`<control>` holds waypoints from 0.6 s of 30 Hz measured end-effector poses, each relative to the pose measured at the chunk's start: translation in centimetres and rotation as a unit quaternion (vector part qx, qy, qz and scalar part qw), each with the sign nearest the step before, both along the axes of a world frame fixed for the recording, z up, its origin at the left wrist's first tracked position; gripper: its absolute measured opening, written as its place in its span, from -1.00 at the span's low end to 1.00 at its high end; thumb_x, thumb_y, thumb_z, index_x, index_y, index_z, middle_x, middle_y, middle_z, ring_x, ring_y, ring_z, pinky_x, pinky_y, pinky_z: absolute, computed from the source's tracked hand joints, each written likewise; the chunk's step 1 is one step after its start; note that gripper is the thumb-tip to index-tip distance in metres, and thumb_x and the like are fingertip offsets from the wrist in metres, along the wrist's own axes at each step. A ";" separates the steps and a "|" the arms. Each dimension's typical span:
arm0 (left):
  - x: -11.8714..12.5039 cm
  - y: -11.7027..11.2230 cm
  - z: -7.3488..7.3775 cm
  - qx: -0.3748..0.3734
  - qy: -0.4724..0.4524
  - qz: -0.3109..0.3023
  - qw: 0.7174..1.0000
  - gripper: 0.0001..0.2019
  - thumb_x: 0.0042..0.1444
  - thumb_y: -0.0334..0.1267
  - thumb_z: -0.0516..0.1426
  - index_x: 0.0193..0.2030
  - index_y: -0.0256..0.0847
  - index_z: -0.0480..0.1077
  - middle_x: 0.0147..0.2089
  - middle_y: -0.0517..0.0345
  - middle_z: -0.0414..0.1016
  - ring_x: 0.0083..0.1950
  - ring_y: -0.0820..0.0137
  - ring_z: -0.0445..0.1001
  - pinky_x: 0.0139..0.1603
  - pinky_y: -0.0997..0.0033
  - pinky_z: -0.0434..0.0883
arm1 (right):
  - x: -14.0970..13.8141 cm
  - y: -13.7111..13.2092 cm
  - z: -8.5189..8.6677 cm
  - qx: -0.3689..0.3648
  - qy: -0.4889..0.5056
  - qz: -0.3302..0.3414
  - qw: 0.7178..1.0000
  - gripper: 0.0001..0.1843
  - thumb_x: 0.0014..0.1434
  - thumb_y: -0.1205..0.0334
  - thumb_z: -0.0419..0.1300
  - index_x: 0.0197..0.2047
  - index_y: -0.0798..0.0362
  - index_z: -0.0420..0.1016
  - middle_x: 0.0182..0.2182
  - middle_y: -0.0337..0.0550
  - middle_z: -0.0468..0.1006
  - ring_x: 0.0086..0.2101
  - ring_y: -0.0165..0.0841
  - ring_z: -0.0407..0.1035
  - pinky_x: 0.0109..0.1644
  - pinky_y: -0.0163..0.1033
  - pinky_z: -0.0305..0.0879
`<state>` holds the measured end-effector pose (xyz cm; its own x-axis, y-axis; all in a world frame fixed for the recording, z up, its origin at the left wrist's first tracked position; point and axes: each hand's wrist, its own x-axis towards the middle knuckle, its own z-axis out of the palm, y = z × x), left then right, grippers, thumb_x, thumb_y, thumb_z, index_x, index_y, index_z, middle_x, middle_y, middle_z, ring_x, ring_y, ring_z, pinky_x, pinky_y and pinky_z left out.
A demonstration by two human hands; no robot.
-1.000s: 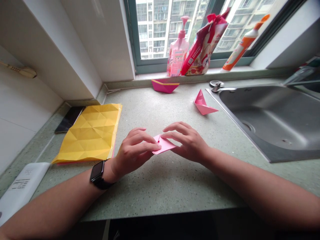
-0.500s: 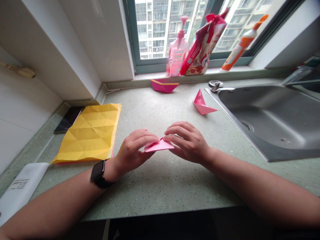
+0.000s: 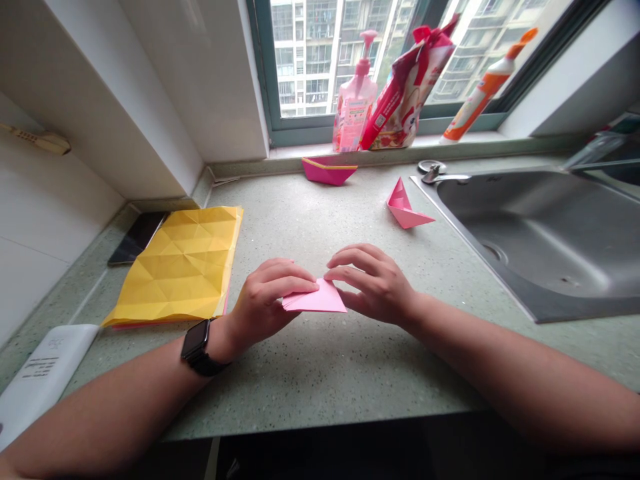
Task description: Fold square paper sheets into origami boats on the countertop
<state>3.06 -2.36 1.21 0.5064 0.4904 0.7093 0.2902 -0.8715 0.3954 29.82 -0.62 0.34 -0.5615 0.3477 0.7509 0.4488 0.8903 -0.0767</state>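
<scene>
A small piece of folded pink paper (image 3: 323,299) is held just above the counter, its flat front face towards me. My left hand (image 3: 273,290) pinches its left side, fingers on top and the thumb hidden beneath. At the upper right corner, my right hand (image 3: 373,280) has its index fingertip on the edge; its thumb is partly hidden behind the paper. Beyond the hands, a pink paper boat (image 3: 407,213) rests near the sink, and a darker pink paper boat (image 3: 330,173) with a yellow rim lies by the back ledge.
Creased yellow paper (image 3: 183,267) lies left on other sheets, partly over a dark phone (image 3: 137,237). A white device (image 3: 47,373) is at the near left. A steel sink (image 3: 530,293) borders the right. A pump bottle (image 3: 355,110), red bag (image 3: 405,100) and orange-white bottle (image 3: 475,100) line the sill.
The folded paper has tipped so that more of its flat face shows, its lower edge nearer me. My left fingers have shifted slightly with it; my right fingers have loosened a little.
</scene>
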 end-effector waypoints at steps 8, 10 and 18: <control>0.1 0.2 0.2 -0.020 0.000 -0.013 1.000 -0.89 0.45 -0.30 0.34 0.06 -0.12 0.64 -0.02 0.03 0.76 -0.03 0.29 0.71 0.16 0.17 0.63 | 0.2 0.0 0.3 0.005 0.013 0.010 1.000 -0.87 0.42 0.35 0.37 -0.04 -0.08 0.60 -0.18 -0.16 0.72 -0.14 -0.20 0.59 -0.03 -0.05 0.55; 0.1 0.3 0.1 -0.037 -0.014 -0.014 0.999 -0.90 0.44 -0.29 0.35 0.05 -0.12 0.66 -0.02 0.03 0.76 -0.02 0.29 0.71 0.13 0.21 0.64 | 0.1 0.0 0.3 -0.001 0.019 0.015 1.000 -0.87 0.41 0.36 0.37 -0.04 -0.06 0.60 -0.19 -0.15 0.71 -0.16 -0.20 0.59 -0.05 -0.05 0.55; 0.3 0.6 -0.3 -0.096 -0.067 0.000 0.993 -0.94 0.40 -0.36 0.38 -0.05 -0.14 0.68 -0.05 0.04 0.74 -0.07 0.34 0.71 0.02 0.32 0.64 | 0.2 0.3 0.4 -0.010 0.009 0.007 1.000 -0.90 0.47 0.35 0.31 -0.05 -0.06 0.57 -0.19 -0.15 0.72 -0.18 -0.23 0.58 -0.08 -0.08 0.55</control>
